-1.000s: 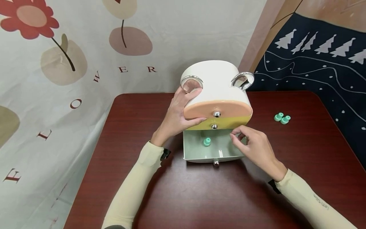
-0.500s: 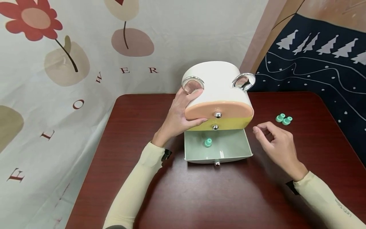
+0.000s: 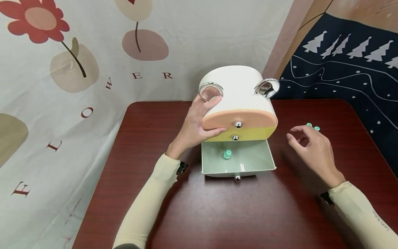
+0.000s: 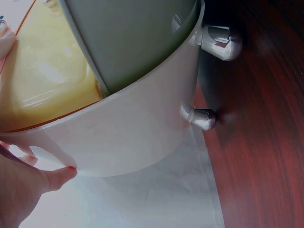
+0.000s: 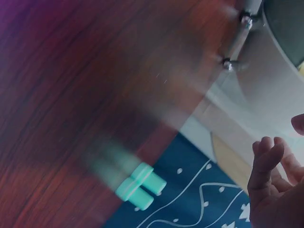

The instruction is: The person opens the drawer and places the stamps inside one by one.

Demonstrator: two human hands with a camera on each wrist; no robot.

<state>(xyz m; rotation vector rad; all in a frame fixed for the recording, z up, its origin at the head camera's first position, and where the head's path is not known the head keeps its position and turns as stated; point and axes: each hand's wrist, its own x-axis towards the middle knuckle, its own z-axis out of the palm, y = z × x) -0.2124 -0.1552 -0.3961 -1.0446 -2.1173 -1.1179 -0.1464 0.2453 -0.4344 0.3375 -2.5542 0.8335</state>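
A small white drawer cabinet (image 3: 237, 83) with chrome ring ears stands on the table. Its lowest drawer (image 3: 255, 159), pale green, is pulled out and has one small mint-green stepped plastic piece (image 3: 227, 154) in it. My left hand (image 3: 194, 122) holds the cabinet's left side, thumb across the yellow front and fingers by the left ear. Right of the cabinet, my right hand (image 3: 315, 152) hovers over the table with loosely bent fingers and nothing in them. Just beyond it are two more mint-green pieces (image 5: 142, 185), side by side and partly hidden by the hand in the head view.
The dark red wooden table (image 3: 217, 214) carries the cabinet near its back edge. Behind hangs a pale flower-printed cloth (image 3: 183, 38), with a navy tree-patterned cloth (image 3: 339, 76) at the right. Orange (image 3: 217, 119) and yellow (image 3: 258, 134) drawers above are pushed in.
My right hand has moved from over the open drawer rightward, close to the two loose green pieces. My left hand has stayed on the cabinet; the piece in the drawer has not moved.
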